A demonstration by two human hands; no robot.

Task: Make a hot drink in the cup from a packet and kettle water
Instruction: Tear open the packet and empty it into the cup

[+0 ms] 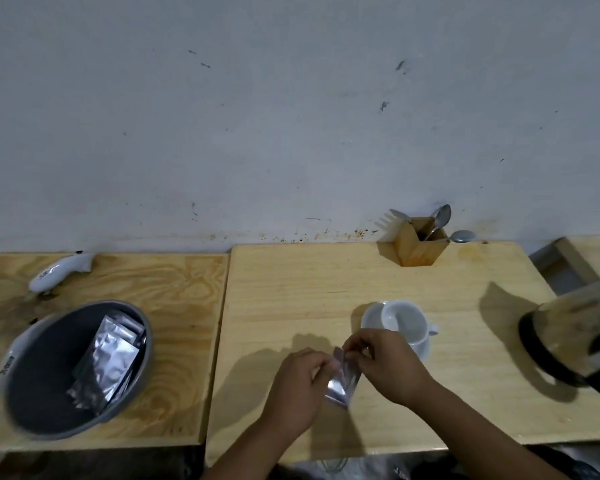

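1. The task looks to be at an early step. One silver foil packet (340,379) has been taken in hand and both hands are set at its top edge, which reads as the tearing-open stage; whether the seal has given yet cannot be told.
2. The left hand (297,386) has its grip closed on the packet's left side, fingers curled round the foil and thumb up near the top corner.
3. The right hand (387,362) pinches the top edge between thumb and fingertips, its grip closed on the same packet from the right.
4. The packet is held upright just above the worktop (291,289), at about 7 o'clock from the cup (404,322) and close beside it.
5. The cup is white, stands on a white saucer (423,351), and appears empty, with no powder or water visible inside.
6. The kettle (568,344), glass with dark trim, stands well apart at 3 o'clock from the cup, at the frame's right edge; it is blurred and its water level cannot be read.
7. Judged from this, what is left: finish opening, tip the contents into the cup, pour from the kettle, probably stir.
8. Spoons stand in the wooden holder (418,245) at 12 o'clock from the cup, against the wall.
9. The packet is small, flat, crinkled and shiny, catching light near its lower half; more like it lie in the grey bowl (49,410) far off at 9 o'clock.
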